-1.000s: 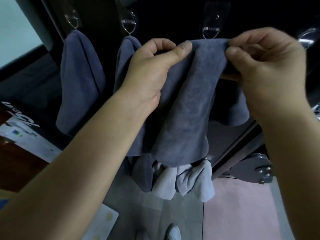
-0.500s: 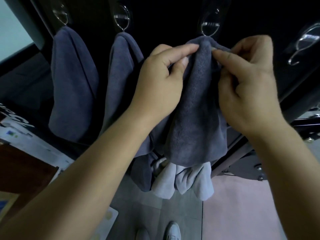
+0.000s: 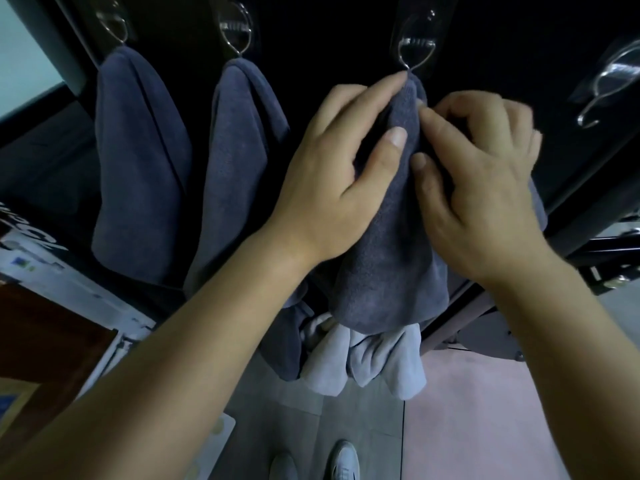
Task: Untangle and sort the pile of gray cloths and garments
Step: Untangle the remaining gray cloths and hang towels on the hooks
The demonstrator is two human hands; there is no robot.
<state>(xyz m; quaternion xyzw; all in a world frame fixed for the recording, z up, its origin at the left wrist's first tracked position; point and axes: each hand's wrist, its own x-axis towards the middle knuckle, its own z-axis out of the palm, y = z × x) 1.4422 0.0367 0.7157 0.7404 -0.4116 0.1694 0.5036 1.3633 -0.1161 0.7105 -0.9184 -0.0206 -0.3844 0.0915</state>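
- Head view shows my left hand (image 3: 332,174) and right hand (image 3: 478,188) both pinching the bunched top of a dark gray cloth (image 3: 388,265), thumbs in front and fingers curled round the fold from either side.
- The cloth's peak sits right at the lower loop of the third hook (image 3: 414,51); whether it has caught on the wire, I cannot tell.
- To do this well, I judge I should keep the peak narrow, lift it over the hook's tip, then ease my grip only when the weight hangs from the wire.
- I would let go with one hand first, so a slip can still be caught.
- The body of the cloth hangs down between my wrists, above the pale cloths (image 3: 367,358) that are not yet sorted.
- Two hung cloths (image 3: 138,161) are on hooks to the left; an empty hook (image 3: 609,84) waits on the right.
- A second ago I held the top edge spread wide between my hands, below the hook.
- Since then my hands have closed together, gathered the edge into a point and raised it to the hook.
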